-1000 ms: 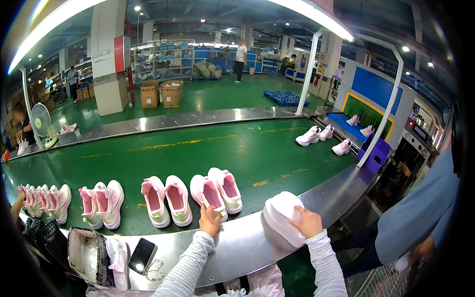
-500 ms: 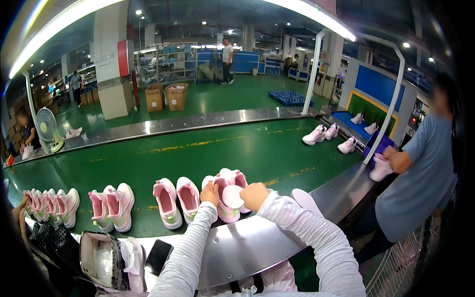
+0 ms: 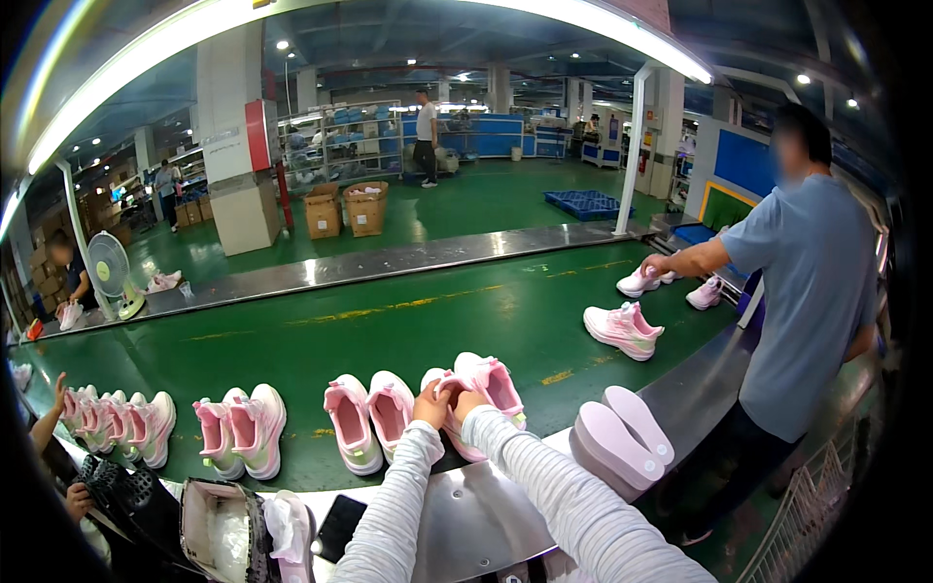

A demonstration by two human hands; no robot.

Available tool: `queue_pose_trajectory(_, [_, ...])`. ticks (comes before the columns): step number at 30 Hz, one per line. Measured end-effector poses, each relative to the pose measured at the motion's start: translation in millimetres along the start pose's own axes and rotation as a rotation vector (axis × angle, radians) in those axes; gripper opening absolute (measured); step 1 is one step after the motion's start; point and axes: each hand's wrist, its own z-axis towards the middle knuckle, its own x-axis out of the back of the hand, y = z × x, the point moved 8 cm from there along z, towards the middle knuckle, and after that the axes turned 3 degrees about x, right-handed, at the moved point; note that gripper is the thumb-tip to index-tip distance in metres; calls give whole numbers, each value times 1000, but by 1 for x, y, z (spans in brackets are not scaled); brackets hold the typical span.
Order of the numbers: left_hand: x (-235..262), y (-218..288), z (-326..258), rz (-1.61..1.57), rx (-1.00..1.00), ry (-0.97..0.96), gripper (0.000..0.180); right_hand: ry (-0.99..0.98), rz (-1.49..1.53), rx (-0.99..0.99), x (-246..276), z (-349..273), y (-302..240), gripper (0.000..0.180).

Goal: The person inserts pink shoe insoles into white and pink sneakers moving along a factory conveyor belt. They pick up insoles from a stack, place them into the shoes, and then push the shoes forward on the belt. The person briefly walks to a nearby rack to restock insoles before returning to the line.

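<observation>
My left hand [image 3: 430, 406] is closed on the collar of a pink and white sneaker [image 3: 466, 445] at the near edge of the green belt. My right hand [image 3: 468, 402] reaches into the same shoe's opening, its fingers hidden inside. Whether an insole lies under them I cannot see. Another pink sneaker [image 3: 502, 387] stands against its right side. To the left is a pair, a left sneaker [image 3: 352, 428] and a right sneaker [image 3: 392, 413], toes away from me. Pale pink insoles [image 3: 619, 445] lie stacked on the ledge right of my forearm.
More sneakers [image 3: 258, 432] line the belt [image 3: 437, 330] at left. On the near ledge are a phone [image 3: 340, 526], an open box [image 3: 216, 530] and a paper-stuffed pink shoe [image 3: 290, 530]. A co-worker [image 3: 812, 282] at right reaches over the belt; another person's hand [image 3: 78, 500] shows at lower left.
My right hand has gone down into the sneaker; the pale insole it held is out of sight. The co-worker has leaned over the belt, where another sneaker now stands. The view has shifted.
</observation>
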Motion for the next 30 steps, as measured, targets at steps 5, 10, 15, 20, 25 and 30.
queue_pose_trajectory(5, [-4,-8,-7,-26,44,-127,33,-22,58,-14,-40,12,14,22])
queue_pose_trajectory(10, [-19,-1,-27,182,-139,-111,35,-17,70,26,-50,3,22,23])
queue_pose_trajectory(15, [-51,14,-44,80,52,-128,34,-8,133,-5,-39,-13,56,25])
queue_pose_trajectory(20, [-40,24,-55,69,95,-112,34,-56,185,62,-44,-15,39,26])
queue_pose_trajectory(25, [-76,32,-40,-106,8,-258,33,-70,251,58,-40,-20,58,28])
queue_pose_trajectory(30, [-36,51,-37,90,-300,161,32,581,509,614,56,-137,38,20])
